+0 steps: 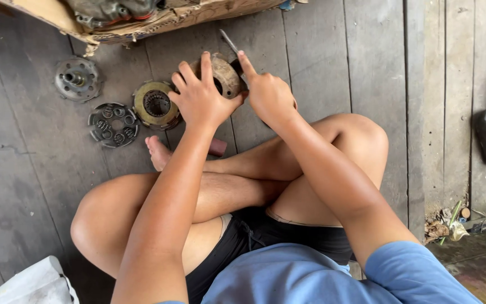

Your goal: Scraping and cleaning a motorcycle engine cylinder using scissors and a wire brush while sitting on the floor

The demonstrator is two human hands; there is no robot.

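While the left hand (199, 100) clasps the rusty round metal clutch part (224, 75) upright on the grey plank floor (322, 62), the right hand (268, 97), just beside it, grips a thin flat metal tool (229, 41) angled up-left above its rim.

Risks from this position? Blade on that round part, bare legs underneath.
1. The right hand works a thin blade against the round metal part that the left hand steadies; a slip might cut the left fingers.
2. The part is held above the bare foot; if dropped, it may land there.
3. The geared disc and spring plate lie loose close by and could get knocked.
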